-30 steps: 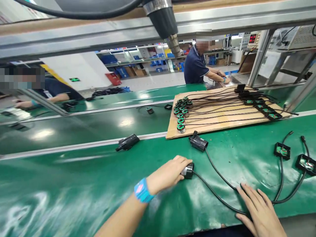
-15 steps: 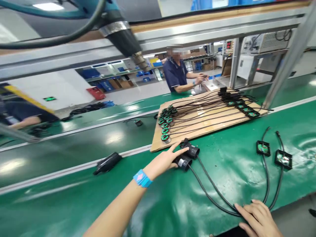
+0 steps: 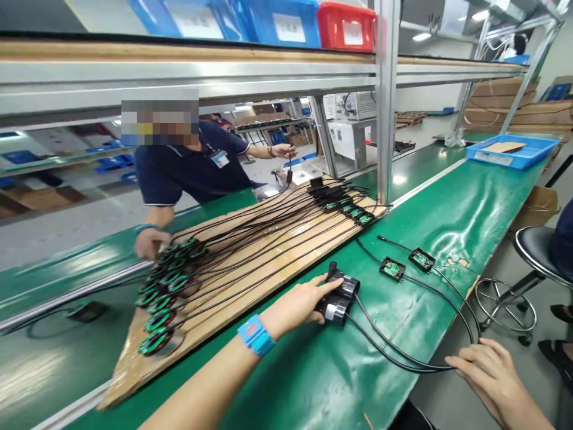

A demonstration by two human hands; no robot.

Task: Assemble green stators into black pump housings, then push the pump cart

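My left hand (image 3: pixel 302 306) lies over two black cylindrical housings (image 3: pixel 347 288), its fingers curled across them on the green bench mat. A black cable (image 3: pixel 380 352) runs from each housing in a loop to the bench's near right edge. There my right hand (image 3: pixel 490 373) grips both cables between thumb and fingers. Beyond, the cables bend back to two small open black boxes, one circuit box (image 3: pixel 393 269) and a second circuit box (image 3: pixel 421 259), with green boards inside. Each has a short cable end on its far side.
A cardboard sheet (image 3: pixel 268 251) holds several cabled round parts with green rings (image 3: pixel 156 322) and black boxes. Across the bench a co-worker (image 3: pixel 201 161) reaches to these rings. A metal post (image 3: pixel 385 107), a blue tray (image 3: pixel 510 152) and a stool (image 3: pixel 541 245) stand right.
The view has swung right. My right hand has moved to the bench edge with the cables, and the circuit boxes lie closer to the housings. The co-worker now reaches to the ringed parts.
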